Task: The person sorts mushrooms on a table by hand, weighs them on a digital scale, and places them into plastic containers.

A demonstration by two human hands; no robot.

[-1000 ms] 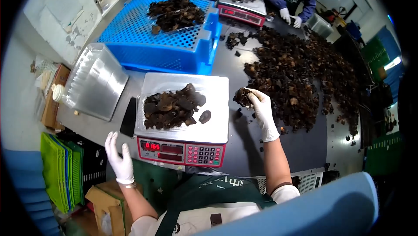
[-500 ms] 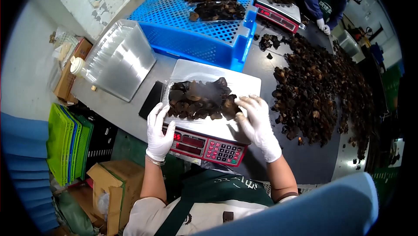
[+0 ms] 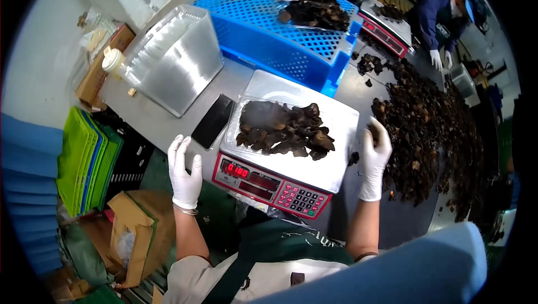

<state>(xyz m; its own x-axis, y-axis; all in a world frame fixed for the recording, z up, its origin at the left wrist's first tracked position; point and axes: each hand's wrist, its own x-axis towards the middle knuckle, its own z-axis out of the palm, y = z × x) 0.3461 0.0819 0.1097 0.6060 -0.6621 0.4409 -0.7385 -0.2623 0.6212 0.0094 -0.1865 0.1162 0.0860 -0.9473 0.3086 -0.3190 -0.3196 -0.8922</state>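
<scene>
Left hand and right hand, both released, flank the dark fungus on the scale.

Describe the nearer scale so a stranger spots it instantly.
Find the blue crate on the table. The red-fronted scale stands on its near side, a clear tray of dark pieces on top. Unlike the farther scale, it sits between the gloved left hand and right hand.

white-gloved left hand raised with digits spread, white-gloved right hand raised, loosely curled, forearms bare
</scene>
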